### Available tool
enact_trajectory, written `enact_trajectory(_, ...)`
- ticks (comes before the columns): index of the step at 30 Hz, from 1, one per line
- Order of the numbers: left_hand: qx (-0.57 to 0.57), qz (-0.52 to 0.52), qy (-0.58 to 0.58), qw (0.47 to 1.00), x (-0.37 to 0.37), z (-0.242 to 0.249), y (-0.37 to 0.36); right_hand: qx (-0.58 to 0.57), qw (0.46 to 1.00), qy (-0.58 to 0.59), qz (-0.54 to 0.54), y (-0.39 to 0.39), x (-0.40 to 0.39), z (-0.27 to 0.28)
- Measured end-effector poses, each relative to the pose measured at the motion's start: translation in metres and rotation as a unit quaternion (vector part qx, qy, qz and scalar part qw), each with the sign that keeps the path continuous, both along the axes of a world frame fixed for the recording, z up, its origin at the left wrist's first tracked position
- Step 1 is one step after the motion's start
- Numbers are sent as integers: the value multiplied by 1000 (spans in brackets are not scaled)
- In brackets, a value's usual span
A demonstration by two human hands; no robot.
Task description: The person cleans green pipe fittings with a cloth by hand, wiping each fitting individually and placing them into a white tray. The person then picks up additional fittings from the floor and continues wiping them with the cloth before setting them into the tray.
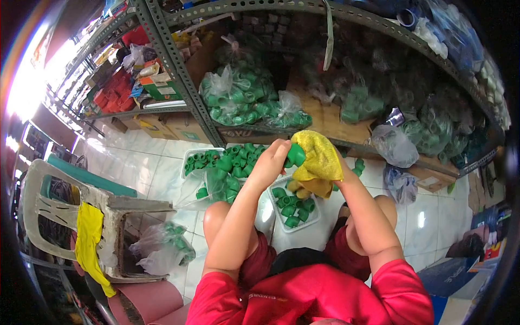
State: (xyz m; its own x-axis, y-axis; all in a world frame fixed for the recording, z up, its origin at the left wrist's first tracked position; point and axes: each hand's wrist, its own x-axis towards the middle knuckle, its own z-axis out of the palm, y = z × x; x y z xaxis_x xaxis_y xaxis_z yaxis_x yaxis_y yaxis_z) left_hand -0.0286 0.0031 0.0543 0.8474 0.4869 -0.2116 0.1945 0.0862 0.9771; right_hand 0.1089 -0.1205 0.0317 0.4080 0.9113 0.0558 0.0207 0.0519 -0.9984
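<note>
My left hand (269,161) is closed around a green plastic pipe fitting (295,155), held up in front of me. A yellow cloth (318,157) covers most of my right hand (344,172) and presses against the fitting; its fingers are hidden in the fabric. Just below my hands, a white tray (300,227) on the floor holds several green elbow fittings (291,209). Beyond my left hand lies a larger tray (187,158) heaped with small green fittings (241,157). A clear plastic bag (197,187) with fittings in it overlaps its near side.
A metal shelf (181,81) spans the far side, with bags of green fittings (238,97) on its low board. To the left stands a worn plastic chair (116,216) with a yellow garment (89,241) over it. Another bag of fittings (165,246) lies on the tiles beside it.
</note>
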Motion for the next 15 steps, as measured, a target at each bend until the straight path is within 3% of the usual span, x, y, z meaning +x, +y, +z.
enact_trajectory(2, 130, 1, -18, 991, -2, 6, -3, 12, 998, 58, 0, 0, 0, -11)
enact_trajectory(4, 183, -18, -40, 982, -3, 8, -4, 12, 993, -120, 13, 4, 5, -28)
enact_trajectory(6, 235, -38, -64, 969, -2, 8, -4, 12, 995, -93, 37, 4, 2, -39)
enact_trajectory(7, 262, -50, -88, 960, -1, 7, -3, 29, 985, 157, 67, 8, -3, -44)
enact_trajectory(8, 289, -60, -112, 949, -1, 7, -3, 44, 912, 396, 93, 11, -4, -53)
enact_trajectory(9, 289, -58, -113, 949, -2, 8, -4, 50, 864, 478, 149, 14, 6, -85)
enact_trajectory(10, 330, -84, -122, 932, -3, 11, -6, 50, 864, 478, 149, 12, -2, -75)
enact_trajectory(12, 370, -109, -131, 913, -4, 13, -5, 176, 938, 249, 166, 2, -22, -37)
enact_trajectory(13, 324, -107, -146, 928, -5, 12, -5, 63, 900, 414, 122, 2, -15, -27)
enact_trajectory(14, 277, -101, -161, 942, -6, 11, -4, 60, 901, 412, 125, 4, -8, -20)
enact_trajectory(15, 261, -68, -177, 947, -4, 0, 1, 54, 994, 64, 77, 6, -2, -13)
